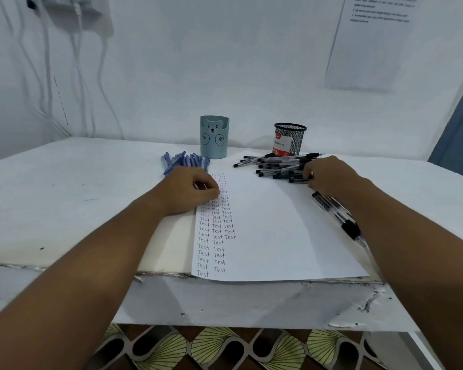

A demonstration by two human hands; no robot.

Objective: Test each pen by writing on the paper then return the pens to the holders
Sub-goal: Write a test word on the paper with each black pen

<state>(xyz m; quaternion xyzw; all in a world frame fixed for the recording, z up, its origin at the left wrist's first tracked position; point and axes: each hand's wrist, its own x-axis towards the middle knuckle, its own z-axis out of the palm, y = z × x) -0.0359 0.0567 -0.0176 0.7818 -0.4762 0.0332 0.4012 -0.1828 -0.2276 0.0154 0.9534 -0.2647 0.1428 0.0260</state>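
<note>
Although 3 columns of "Test" already run down the paper (278, 236), both holders, the blue bear cup (214, 137) and the black mesh cup (290, 138), look empty of pens. Blue pens (182, 161) lie bunched left of the bear cup, black pens (278, 164) heaped before the mesh cup, and several more black pens (337, 213) lie under the right forearm. Left hand (190, 190) rests curled on the paper's edge, holding nothing visible. Right hand (329, 177) reaches into the black heap; whether its fingers pinch a pen, I cannot tell. By this judgement, testing is partway and returning not begun.
</note>
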